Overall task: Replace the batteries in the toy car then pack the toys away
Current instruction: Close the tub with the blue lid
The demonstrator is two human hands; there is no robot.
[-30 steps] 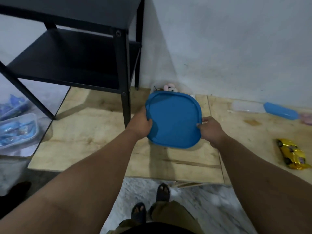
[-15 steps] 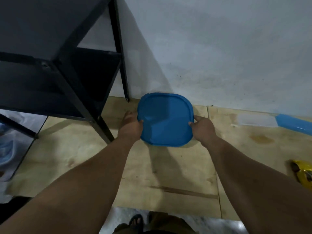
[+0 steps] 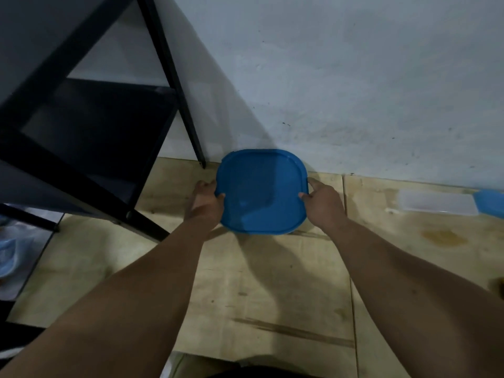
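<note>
A blue square lid with rounded corners lies flat over a container by the wall; the container and the toys in it are hidden under the lid. My left hand grips the lid's left edge, thumb on top. My right hand grips the right edge the same way. A sliver of the yellow toy car shows at the right frame edge.
A black metal shelf unit stands close on the left, its leg near my left hand. A clear box with a blue lid lies by the wall at right. Plywood boards cover the floor. Plastic bags sit far left.
Both hands moved the blue lid toward the wall and lowered it flat over the container. The view came closer, so the toy car slid almost out of frame.
</note>
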